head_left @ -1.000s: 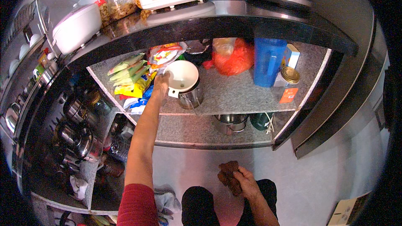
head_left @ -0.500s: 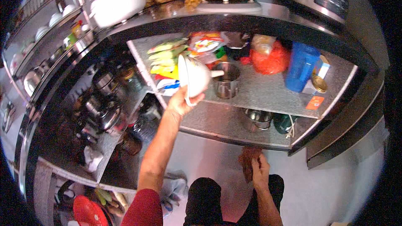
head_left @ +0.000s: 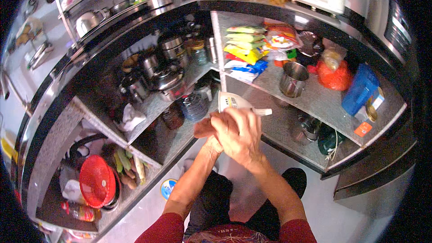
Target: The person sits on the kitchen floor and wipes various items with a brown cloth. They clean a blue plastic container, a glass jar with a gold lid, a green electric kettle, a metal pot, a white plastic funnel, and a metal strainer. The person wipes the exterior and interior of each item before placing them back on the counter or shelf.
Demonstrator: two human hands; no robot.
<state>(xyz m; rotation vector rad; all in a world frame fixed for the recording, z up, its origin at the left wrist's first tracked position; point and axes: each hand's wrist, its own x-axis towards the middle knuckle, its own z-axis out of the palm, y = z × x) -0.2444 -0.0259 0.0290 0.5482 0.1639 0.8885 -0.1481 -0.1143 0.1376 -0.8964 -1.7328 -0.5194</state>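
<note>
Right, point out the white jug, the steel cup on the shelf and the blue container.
white jug (head_left: 233, 102), head view, on its side wall
steel cup (head_left: 293, 80), head view, outer wall
blue container (head_left: 360, 91), head view, front face

White handled cup (head_left: 236, 103) tipped on side; held above shelf edge; handle pointing right
</note>
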